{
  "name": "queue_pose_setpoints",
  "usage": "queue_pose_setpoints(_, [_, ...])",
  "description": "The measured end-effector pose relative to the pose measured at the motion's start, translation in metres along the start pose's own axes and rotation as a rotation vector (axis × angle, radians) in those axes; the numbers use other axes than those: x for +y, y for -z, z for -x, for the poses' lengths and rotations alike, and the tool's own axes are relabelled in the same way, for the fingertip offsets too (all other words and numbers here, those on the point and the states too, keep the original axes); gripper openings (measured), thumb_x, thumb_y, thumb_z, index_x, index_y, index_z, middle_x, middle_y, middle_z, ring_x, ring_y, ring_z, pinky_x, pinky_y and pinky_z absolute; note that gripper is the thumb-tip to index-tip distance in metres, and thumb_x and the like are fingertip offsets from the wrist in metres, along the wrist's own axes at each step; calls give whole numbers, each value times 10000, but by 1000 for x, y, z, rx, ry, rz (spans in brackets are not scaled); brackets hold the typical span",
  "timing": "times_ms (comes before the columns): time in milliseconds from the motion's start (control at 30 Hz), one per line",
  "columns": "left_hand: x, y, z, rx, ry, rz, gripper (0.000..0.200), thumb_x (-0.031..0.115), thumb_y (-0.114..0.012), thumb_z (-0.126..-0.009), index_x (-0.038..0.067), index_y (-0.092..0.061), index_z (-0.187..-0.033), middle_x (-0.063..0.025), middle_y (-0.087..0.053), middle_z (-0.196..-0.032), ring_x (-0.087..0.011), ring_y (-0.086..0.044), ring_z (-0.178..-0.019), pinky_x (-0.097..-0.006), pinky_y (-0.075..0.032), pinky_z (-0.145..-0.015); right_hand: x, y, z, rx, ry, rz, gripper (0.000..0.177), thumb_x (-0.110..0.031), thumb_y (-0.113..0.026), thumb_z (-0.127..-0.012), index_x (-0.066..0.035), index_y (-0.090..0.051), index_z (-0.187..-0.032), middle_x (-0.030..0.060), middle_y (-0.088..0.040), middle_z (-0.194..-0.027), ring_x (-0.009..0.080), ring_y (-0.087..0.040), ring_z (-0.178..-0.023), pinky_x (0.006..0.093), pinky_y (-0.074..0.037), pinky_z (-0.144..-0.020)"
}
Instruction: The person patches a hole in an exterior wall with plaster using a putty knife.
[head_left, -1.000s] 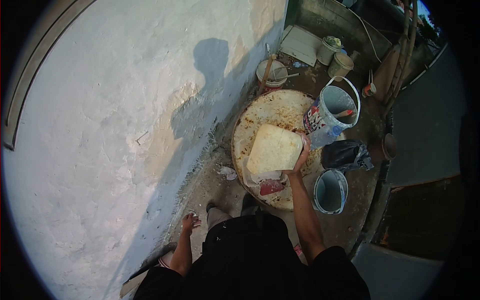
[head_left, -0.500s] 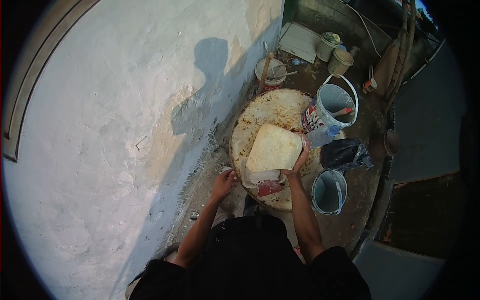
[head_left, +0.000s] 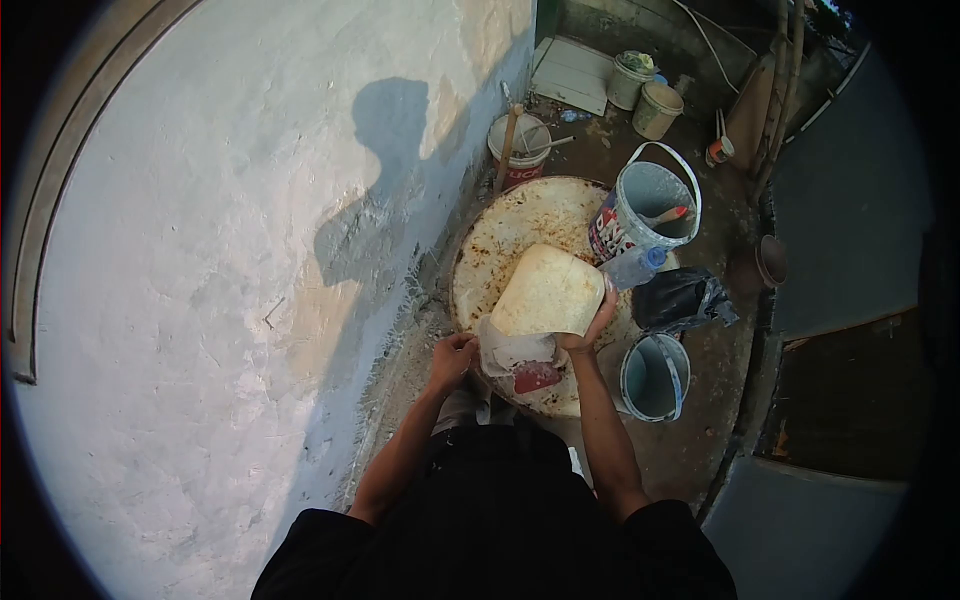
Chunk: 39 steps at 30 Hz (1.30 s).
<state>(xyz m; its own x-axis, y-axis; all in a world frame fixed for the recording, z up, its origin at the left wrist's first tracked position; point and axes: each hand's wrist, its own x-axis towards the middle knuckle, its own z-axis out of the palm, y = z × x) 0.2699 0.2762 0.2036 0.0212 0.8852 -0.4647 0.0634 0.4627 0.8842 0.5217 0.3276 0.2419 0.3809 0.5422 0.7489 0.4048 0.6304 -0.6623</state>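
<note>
My right hand [head_left: 598,322] grips a cream plastic container [head_left: 547,292] by its right side, with the fingers wrapped along the edge. The container's broad rounded face points up at me, above a round, rust-stained tabletop [head_left: 500,225]. Just below it, a whitish, translucent flat piece [head_left: 512,350] and a red piece smeared with white [head_left: 537,377] lie by the near rim. My left hand [head_left: 455,358] is left of that rim, thumb and fingers pinched together. Whatever it pinches is too small to make out.
A painted wall [head_left: 200,280] runs along my left. On the tabletop stand a white-handled bucket [head_left: 655,205] with a brush, a clear bottle [head_left: 630,268] and a black plastic bag [head_left: 680,300]. Another bucket [head_left: 652,378] is at the right; a tool-filled bucket [head_left: 520,150] stands behind.
The view has shifted slightly, so surroundings sit further left. My left hand's fingers have drawn into a tighter pinch. The container has tilted a little in my right hand, showing more of the whitish piece.
</note>
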Motion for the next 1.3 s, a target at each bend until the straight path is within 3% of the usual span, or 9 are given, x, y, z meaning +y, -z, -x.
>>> queue_pose_setpoints(167, [14,2,-12,-67,34,-12,267,150,-647,-891,-53,-646,-1064,-78,-670,-844,-123,-621,-691,-268,-518,-624,-10,2,-2,33,-82,-71,975,-705,-517,-824,72,-316,-1378,214,-462,-1263,334,-456,-1176,464,-345,-1018])
queue_pose_setpoints(567, [34,-5,-24,-120,26,57,228,118,-638,-894,-40,-629,-1058,-82,-659,-854,-142,-634,-703,-275,-516,-598,-19,7,-1,-53,72,135,700,-414,-589,-862,11,-355,-1366,246,-486,-1255,392,-478,-1155,510,-347,-1004])
queue_pose_setpoints(667, [24,-5,-26,-130,44,74,215,110,-630,-896,-39,-625,-1051,-81,-654,-864,-143,-630,-706,-272,-515,-597,-23,6,-6,-52,88,236,719,-436,-587,-847,6,-359,-1365,247,-501,-1235,398,-487,-1135,521,-343,-1003])
queue_pose_setpoints(767, [27,-6,-30,-135,23,72,199,100,-617,-898,-33,-624,-1046,-78,-651,-857,-140,-628,-712,-270,-518,-601,-22,8,-9,-88,108,111,840,-511,-626,-844,25,-293,-1399,227,-428,-1308,342,-461,-1196,467,-374,-1007])
queue_pose_setpoints(867, [26,-6,-25,-138,41,63,183,89,-604,-899,-20,-628,-1045,-74,-649,-858,-138,-627,-717,-273,-522,-605,-17,15,-9,-164,116,182,860,-544,-624,-826,17,-305,-1394,234,-442,-1294,359,-461,-1189,484,-372,-1004])
queue_pose_setpoints(1067, [30,-9,-29,-145,24,61,177,89,-593,-905,-13,-628,-1046,-69,-650,-876,-145,-631,-726,-285,-540,-626,-28,11,-15,-110,191,219,821,-601,-544,-810,6,-397,-1343,250,-520,-1214,411,-502,-1104,540,-335,-977])
queue_pose_setpoints(1167, [20,-9,-25,-149,33,39,174,92,-595,-907,-15,-627,-1040,-69,-649,-879,-147,-633,-729,-290,-549,-642,-22,13,-12,-109,137,186,852,-635,-546,-801,5,-397,-1342,255,-522,-1205,408,-502,-1106,543,-334,-977])
queue_pose_setpoints(1200, [20,-10,-26,-150,30,38,171,91,-596,-907,-14,-628,-1039,-70,-649,-879,-148,-634,-730,-292,-552,-646,-23,16,-12,-150,106,181,891,-625,-584,-817,-6,-321,-1402,255,-433,-1299,367,-459,-1191,481,-365,-1004])
queue_pose_setpoints(1300, [20,-9,-26,-146,41,40,162,84,-599,-905,-12,-627,-1033,-70,-650,-877,-153,-638,-733,-298,-555,-649,-23,12,-9,-28,63,277,894,-633,-535,-811,41,-349,-1367,260,-475,-1264,398,-473,-1159,497,-338,-1008])
